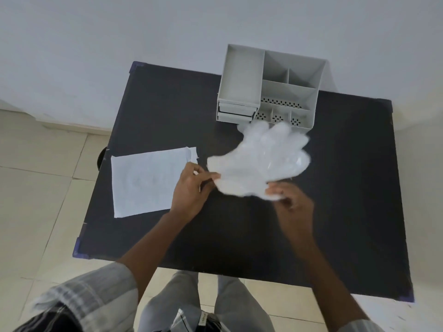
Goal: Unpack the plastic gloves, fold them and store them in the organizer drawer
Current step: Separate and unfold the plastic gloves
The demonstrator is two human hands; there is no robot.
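Clear plastic glove [260, 161] held up over the dark bench [347, 188], spread flat, blurred at the edges, fingers fanned toward 12 and 1 o'clock, cuff end toward 6 and 7 o'clock. Fingertips of the glove overlapping the front edge of the organizer in this view; touching or not, cannot tell.

Left hand [191, 190] at about 9 o'clock from the glove, grip pinched shut on the glove's cuff edge between thumb and fingers. Right hand [291, 200] at about 5 o'clock from the glove, grip closed on the lower corner of the cuff, a fold of film bunched between the fingers. Both forearms bare, rolled checked sleeve [96, 295] at 7 o'clock in the view.

White flat packet [148, 180] lying on the bench at 9 o'clock from the left hand, just beside it, torn or folded strip along its far right edge. Whether more gloves remain inside: cannot tell.

Grey organizer [271, 87] standing at the bench's far edge, around 12 o'clock from the glove. Open-topped compartments of several sizes, the front ones with perforated bottoms. Two shallow drawers [236, 111] stacked at its lower left, both appearing pushed in.

Bench with purple corner caps, set against a pale wall [119, 32]; beige tiled floor [36, 200] around it. Light trousers visible at 6 o'clock.
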